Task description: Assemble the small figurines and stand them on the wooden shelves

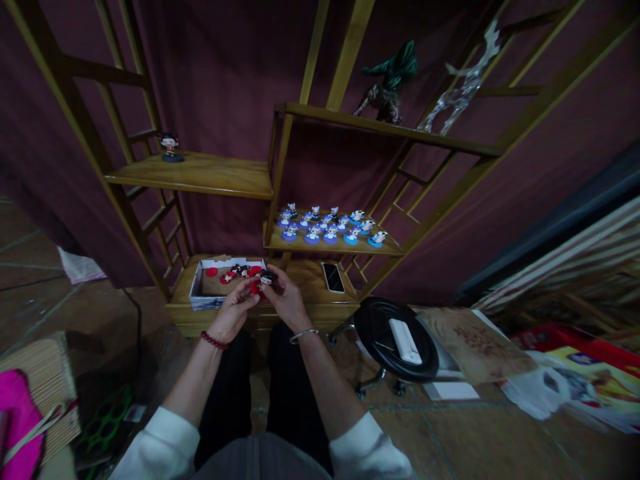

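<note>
Both of my hands hold one small black-haired figurine (267, 279) with red at its base, above the front of the low shelf. My left hand (235, 307) grips its red lower part from the left. From the right, my right hand (287, 298) pinches the upper part near the head. Just behind my left hand stands a shallow open box (200, 287) with several red and black figurines (237, 271) lying inside, together with a loose red disc (211, 272). My fingers hide part of the held figurine and the box's right end.
Several purple and blue figurines (330, 233) stand in rows on the middle shelf (280, 241). A single figurine (170, 147) is on the left shelf (215, 175). A phone (333, 277) lies right of my hands. A black stool (370, 327) holds a white box (404, 340). Statues (393, 80) stand up high.
</note>
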`<state>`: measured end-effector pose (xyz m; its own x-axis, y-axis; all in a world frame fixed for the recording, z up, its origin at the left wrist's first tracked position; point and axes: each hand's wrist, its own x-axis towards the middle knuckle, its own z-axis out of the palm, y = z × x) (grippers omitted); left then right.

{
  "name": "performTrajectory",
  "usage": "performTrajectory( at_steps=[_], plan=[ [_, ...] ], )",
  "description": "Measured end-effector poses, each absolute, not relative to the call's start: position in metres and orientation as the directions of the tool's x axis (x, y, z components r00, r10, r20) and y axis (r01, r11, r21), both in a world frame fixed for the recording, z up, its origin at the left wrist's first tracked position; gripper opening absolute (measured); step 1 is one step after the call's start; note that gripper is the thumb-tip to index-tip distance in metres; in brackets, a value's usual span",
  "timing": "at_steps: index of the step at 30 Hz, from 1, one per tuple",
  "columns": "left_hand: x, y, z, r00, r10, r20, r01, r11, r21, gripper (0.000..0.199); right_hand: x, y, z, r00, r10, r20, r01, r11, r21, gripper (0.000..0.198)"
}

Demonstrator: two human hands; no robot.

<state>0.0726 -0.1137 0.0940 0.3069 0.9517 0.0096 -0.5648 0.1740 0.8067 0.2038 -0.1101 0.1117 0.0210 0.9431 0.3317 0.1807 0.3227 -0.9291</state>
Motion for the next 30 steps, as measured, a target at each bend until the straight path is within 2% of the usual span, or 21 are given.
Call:
performTrajectory(
  at_steps=[9, 20, 30],
  plan=[
    [0.070, -0.112, 0.111, 0.263, 0.963, 0.062, -0.603, 0.114, 0.790, 0.038, 0.200, -0.102, 0.125, -0.005, 0.942, 0.335, 0.144, 0.332, -0.932, 0.042],
    [0.061, -0.105, 0.137, 0.234, 0.967, 0.106, -0.608, 0.060, 0.792, 0.038, 0.189, -0.089, 0.153, -0.048, 0.930, 0.364, 0.218, 0.366, -0.905, 0.048],
    [0.055, -0.105, 0.151, 0.213, 0.969, 0.128, -0.606, 0.029, 0.795, 0.036, 0.182, -0.085, 0.171, -0.098, 0.936, 0.338, 0.069, 0.346, -0.936, 0.047]
  ],
)
